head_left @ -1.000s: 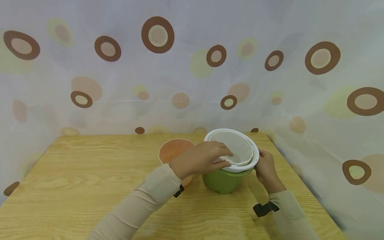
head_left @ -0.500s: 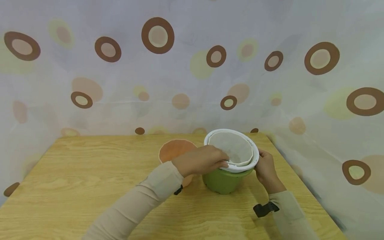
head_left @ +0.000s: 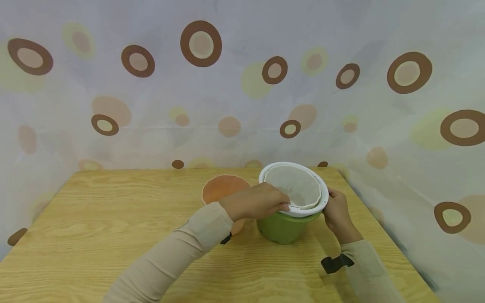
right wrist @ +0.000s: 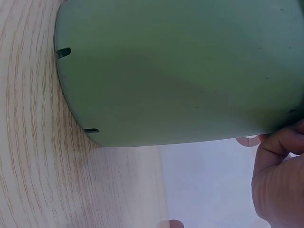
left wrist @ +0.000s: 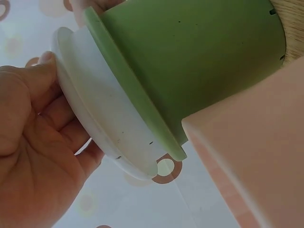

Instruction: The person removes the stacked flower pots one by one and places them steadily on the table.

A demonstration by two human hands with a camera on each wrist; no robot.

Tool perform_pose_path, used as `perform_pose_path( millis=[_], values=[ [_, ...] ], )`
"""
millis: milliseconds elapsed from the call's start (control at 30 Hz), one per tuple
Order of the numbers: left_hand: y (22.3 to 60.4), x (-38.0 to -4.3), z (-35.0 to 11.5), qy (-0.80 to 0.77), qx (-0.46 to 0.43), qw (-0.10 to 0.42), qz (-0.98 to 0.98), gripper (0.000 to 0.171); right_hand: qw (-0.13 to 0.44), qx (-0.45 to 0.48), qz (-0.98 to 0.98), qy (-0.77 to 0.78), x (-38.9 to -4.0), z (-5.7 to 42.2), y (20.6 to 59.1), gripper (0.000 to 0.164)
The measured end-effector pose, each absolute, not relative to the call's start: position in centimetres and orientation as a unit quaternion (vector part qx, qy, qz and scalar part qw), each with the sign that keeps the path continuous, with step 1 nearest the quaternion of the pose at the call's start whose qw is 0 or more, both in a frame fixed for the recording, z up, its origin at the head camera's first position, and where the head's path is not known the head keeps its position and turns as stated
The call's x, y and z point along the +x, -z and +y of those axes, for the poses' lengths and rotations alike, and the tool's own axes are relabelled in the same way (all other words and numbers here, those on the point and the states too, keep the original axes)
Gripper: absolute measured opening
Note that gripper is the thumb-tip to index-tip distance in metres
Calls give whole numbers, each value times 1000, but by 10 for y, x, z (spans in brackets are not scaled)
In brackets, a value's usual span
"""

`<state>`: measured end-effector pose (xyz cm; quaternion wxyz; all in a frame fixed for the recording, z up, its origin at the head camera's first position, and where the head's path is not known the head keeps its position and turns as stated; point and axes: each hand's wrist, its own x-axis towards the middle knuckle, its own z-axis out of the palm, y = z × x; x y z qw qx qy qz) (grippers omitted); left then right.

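Observation:
A green flowerpot (head_left: 282, 229) stands on the table with a white flowerpot (head_left: 324, 195) nested in it. The white pot sits tilted, its rim standing above the green one. Inside it is a cream-coloured pot (head_left: 291, 181). My left hand (head_left: 255, 202) pinches the near left part of the white rim; in the left wrist view its fingers bend over the rim of the white pot (left wrist: 102, 90), some fingertips hidden. With my right hand (head_left: 337, 212) I hold the right side at the rims. The right wrist view shows bent fingers by the green pot's (right wrist: 175, 76) upper edge.
An orange flowerpot (head_left: 223, 187) stands just left of the green one, partly behind my left forearm. Underneath is a wood-grain table (head_left: 113, 210). A circle-patterned sheet (head_left: 227, 97) hangs behind the table and along its right side.
My left hand's raised fingers have come down and closed on the white pot's near rim. The right hand and the pots have stayed almost in place.

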<state>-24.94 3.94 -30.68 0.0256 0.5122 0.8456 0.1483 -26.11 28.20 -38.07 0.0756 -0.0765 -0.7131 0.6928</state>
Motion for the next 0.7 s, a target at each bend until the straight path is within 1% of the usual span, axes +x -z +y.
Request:
perform_pose_path(
  millis=[700],
  values=[
    [306, -250, 40, -183, 505, 35, 843, 22, 75, -79, -713, -693, -263, 284, 383, 44]
  ],
)
